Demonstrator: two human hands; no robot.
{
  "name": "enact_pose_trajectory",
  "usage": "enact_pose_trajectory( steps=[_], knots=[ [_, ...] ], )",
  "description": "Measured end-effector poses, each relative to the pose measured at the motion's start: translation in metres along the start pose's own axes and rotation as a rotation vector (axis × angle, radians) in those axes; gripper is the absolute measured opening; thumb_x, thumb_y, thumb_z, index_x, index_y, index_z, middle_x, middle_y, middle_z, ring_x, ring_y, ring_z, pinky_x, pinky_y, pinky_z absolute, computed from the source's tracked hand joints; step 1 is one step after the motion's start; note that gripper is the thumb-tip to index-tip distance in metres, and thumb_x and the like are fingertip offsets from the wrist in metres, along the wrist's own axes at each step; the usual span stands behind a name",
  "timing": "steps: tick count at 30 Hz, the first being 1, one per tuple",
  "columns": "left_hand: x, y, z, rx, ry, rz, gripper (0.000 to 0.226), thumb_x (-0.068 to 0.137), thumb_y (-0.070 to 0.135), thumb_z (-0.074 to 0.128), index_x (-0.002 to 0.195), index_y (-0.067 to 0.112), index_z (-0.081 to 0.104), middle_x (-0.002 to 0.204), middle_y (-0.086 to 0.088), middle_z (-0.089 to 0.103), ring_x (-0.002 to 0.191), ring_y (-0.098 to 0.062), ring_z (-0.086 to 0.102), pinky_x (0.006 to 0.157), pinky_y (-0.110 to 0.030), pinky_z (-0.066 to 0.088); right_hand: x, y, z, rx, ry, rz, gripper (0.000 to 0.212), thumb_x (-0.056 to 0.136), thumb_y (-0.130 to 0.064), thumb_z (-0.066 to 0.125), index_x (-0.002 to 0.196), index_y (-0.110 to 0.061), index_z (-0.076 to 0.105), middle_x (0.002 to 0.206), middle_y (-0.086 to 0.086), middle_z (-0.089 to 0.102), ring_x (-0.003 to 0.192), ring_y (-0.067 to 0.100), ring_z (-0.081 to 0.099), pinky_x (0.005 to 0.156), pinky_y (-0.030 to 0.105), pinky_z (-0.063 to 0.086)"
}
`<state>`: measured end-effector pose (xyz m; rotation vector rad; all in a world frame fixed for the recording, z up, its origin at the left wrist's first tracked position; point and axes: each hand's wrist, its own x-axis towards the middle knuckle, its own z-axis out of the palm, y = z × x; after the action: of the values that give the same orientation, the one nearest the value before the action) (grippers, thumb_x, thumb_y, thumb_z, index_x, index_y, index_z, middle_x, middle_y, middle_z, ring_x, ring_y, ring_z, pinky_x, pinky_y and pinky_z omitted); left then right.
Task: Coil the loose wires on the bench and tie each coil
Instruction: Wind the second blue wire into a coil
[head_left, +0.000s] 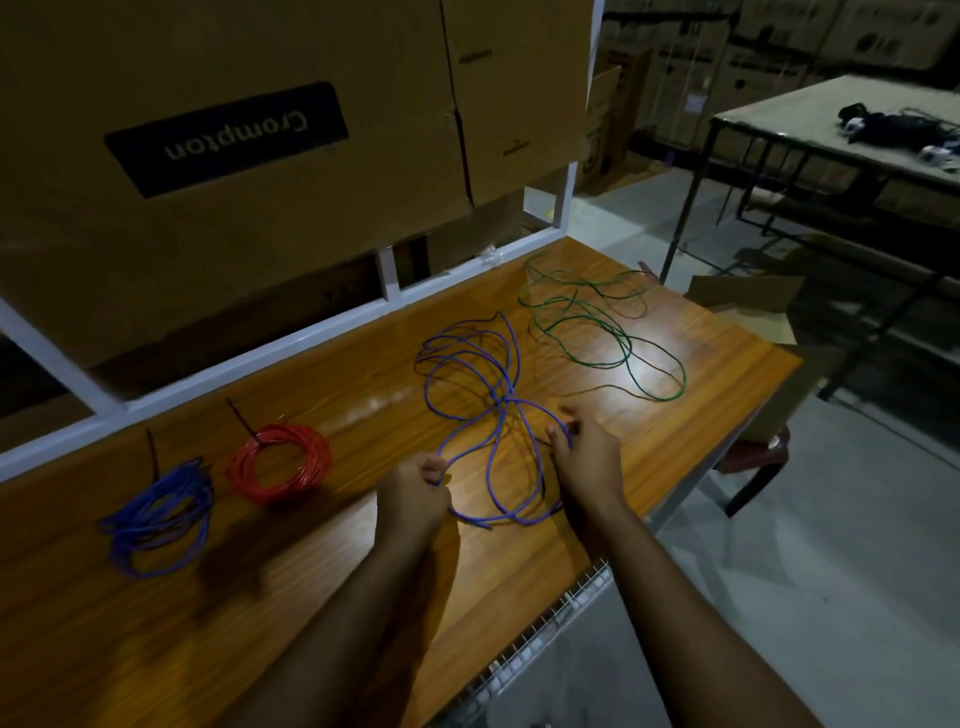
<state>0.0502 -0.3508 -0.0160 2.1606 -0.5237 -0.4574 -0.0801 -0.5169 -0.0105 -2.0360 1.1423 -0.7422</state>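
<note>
Both hands pinched the loose purple wire (483, 400) near the tabletop's (322, 551) front edge.
The left hand (415, 493) and right hand (584, 449) each gripped a strand — tied blue coil (158, 512) and red coil (280, 462) lay toward the left, green wire (597, 327) loose at the far right corner.

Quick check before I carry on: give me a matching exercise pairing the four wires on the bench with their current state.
Things:
1. red wire
2. green wire
3. blue wire on the far left
4. blue wire in the middle

States:
A. loose and spread out, untouched, far right of the bench
B. loose loops, held by the left hand and right hand
C. neat round coil, tied
D. bunched coil, tied, at the left end

Pairs: 1-C, 2-A, 3-D, 4-B
</note>
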Motion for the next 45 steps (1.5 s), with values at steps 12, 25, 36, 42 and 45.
enact_pose_trajectory(
  steps=[12,25,36,42,45],
  knots=[
    [-0.001,0.031,-0.017,-0.698,-0.292,-0.191,0.027,0.103,0.035,0.048,0.102,0.011,0.062,0.09,-0.007,0.072,0.081,-0.021,0.071,0.073,-0.035,0.057,-0.049,-0.041,0.008,-0.044,-0.126,-0.701,0.025,0.098,-0.044,0.056,0.117,-0.034,0.07,0.111,-0.01,0.056,0.081,0.007,0.057,0.061,0.025,0.047],
    [0.014,-0.012,-0.026,-0.506,-0.028,-0.237,0.008,0.098,0.003,0.053,0.101,0.007,0.06,0.078,-0.006,0.063,0.059,-0.018,0.059,0.051,-0.026,0.05,-0.033,-0.013,-0.006,0.766,-0.019,0.047,0.029,0.09,-0.004,0.059,0.09,-0.025,0.079,0.07,-0.01,0.057,0.047,0.008,0.038,0.045,0.022,0.032],
    [0.021,-0.007,-0.029,-0.33,0.221,-0.115,0.035,0.093,0.055,0.052,0.114,0.027,0.058,0.106,-0.006,0.068,0.101,-0.03,0.064,0.091,-0.05,0.052,-0.04,-0.059,-0.028,0.785,-0.598,-0.147,0.06,0.099,-0.02,0.031,0.045,0.0,0.05,0.077,0.015,0.075,0.099,0.028,0.069,0.093,0.033,0.048],
    [0.021,-0.028,-0.043,0.045,0.185,-0.173,0.043,0.083,0.041,0.072,0.113,0.011,0.069,0.101,-0.014,0.073,0.104,-0.034,0.064,0.089,-0.042,0.052,-0.018,-0.065,0.006,0.367,-0.244,-0.027,0.013,0.097,-0.019,0.061,0.085,-0.016,0.064,0.086,0.002,0.073,0.072,0.017,0.067,0.07,0.036,0.053],
    [0.011,-0.035,-0.044,0.078,0.051,-0.123,0.048,0.072,0.05,0.073,0.108,0.018,0.073,0.103,-0.01,0.074,0.102,-0.029,0.068,0.085,-0.042,0.056,-0.002,-0.072,0.031,0.09,-0.246,-0.164,0.023,0.089,-0.012,0.065,0.11,-0.024,0.064,0.097,-0.005,0.07,0.086,0.015,0.068,0.078,0.033,0.055]
  ],
)
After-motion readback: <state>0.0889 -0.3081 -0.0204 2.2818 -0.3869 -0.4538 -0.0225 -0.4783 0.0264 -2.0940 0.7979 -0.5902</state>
